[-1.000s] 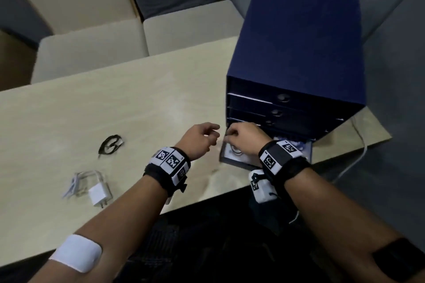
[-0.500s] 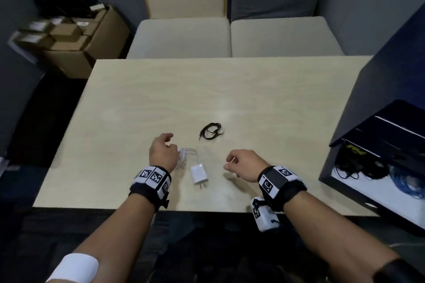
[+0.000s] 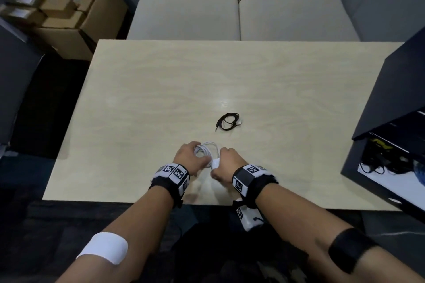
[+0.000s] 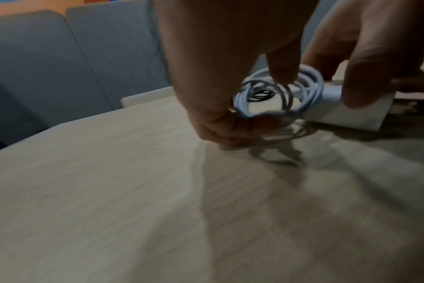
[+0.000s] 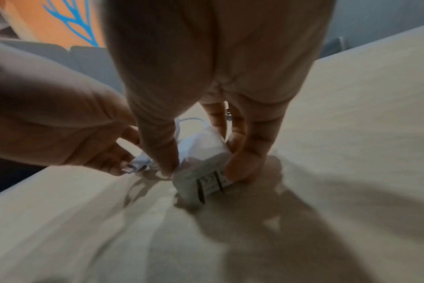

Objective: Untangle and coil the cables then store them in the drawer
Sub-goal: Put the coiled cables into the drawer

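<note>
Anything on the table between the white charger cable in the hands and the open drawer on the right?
Nothing visible. Both hands hold the charger cable near the table's front edge; the table toward the drawer is bare. The black cable lies farther back, off that path.

Table (image 3: pixel 161 89): light wood grain, seen in all three views | Seat cushions (image 3: pixel 239 18): two pale ones set side by side beyond the far table edge | Cardboard boxes (image 3: pixel 66 14): stacked on the floor, far left | Wall (image 5: pixel 48 23): orange, blue branching pattern
</note>
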Tool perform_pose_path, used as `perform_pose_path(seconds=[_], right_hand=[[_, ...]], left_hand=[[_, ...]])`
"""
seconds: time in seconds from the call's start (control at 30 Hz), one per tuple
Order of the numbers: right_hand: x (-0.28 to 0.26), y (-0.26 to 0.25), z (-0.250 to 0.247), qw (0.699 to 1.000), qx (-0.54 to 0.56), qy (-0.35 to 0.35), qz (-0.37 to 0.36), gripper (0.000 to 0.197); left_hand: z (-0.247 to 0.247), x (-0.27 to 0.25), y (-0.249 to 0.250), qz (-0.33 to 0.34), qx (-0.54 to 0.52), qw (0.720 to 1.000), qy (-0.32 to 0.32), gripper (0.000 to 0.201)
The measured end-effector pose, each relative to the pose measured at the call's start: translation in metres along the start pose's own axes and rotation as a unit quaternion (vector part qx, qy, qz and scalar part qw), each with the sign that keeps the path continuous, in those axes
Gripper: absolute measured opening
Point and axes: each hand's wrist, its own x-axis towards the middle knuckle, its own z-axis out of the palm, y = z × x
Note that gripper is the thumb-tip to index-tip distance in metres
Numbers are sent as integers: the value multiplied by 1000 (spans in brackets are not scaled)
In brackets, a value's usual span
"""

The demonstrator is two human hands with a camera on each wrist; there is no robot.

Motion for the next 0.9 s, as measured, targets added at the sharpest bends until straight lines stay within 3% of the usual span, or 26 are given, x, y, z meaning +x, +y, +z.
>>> perform_pose_path(seconds=[0.07,0.23,0.4,0.57,0.8,0.9], right_hand=[[-1,5,-3,1000,22,5,4,56],[-6,38,-24,985,161,56,-10,40],[-29,78,-52,933,347,94,-36,37],[-66,140,-84,878,446,172,-10,32],[-132,255,-121,866,408,281,71,30],[-154,304,-138,869,380,306,86,23]], left_hand=[[2,-2,2,-6,-19,1000,3,25],[9,-7,34,-18,-209,978,-10,30],[33,-13,96,19,-331,944,-13,16],[91,-27,168,70,-303,949,-57,26],[180,-72,267,145,-218,943,-204,28],[217,-79,294,205,-111,949,-211,21]])
